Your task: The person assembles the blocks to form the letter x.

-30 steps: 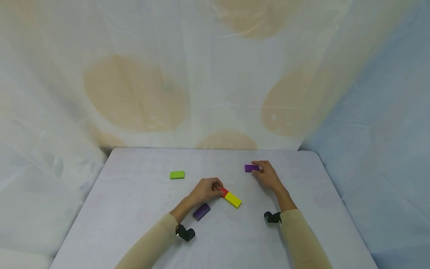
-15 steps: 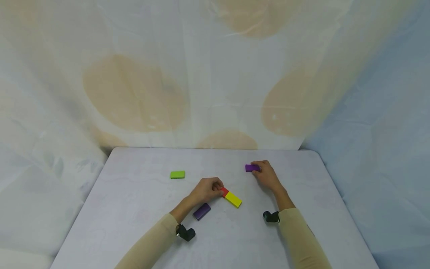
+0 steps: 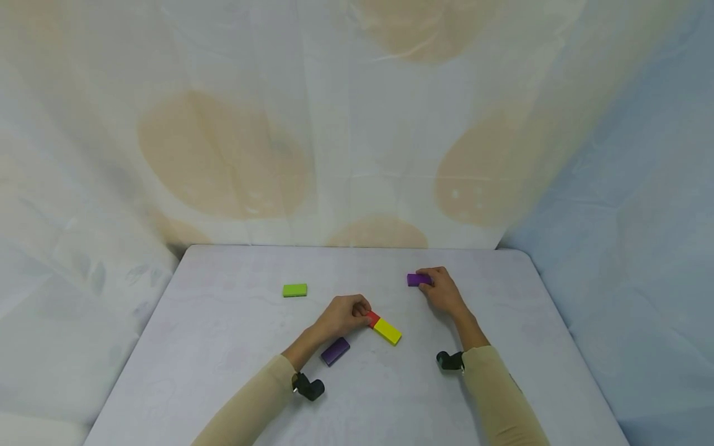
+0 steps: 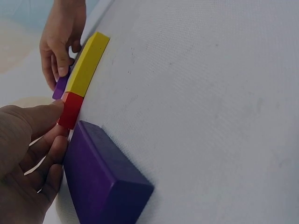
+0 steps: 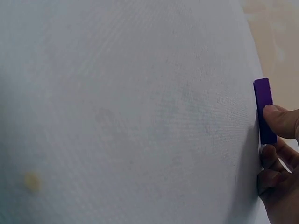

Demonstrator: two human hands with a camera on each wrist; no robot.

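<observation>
- head view: the left hand rests on the white tabletop near its middle, its grip curled on the red block; the red block lies end to end against the yellow block, the two touching in one slanted line; a purple block lies flat just beside the left wrist, apart from the hand; the right hand lies farther back and to the right, its grip pinching the far purple block at that block's right end; a green block lies alone toward the back left, well apart from both hands; a patterned cloth hangs behind the tabletop
- left wrist view: the left hand fills the lower left; its thumb tip touches the red block, with the fingers curled below; the yellow block runs on from the red one; the purple block lies close in front of the fingers; whether it touches them cannot be told; the right hand shows beyond, on the far purple block
- right wrist view: the right hand is at the right edge; one fingertip presses on the far purple block, which lies flat on the tabletop; the other fingers curl below it
</observation>
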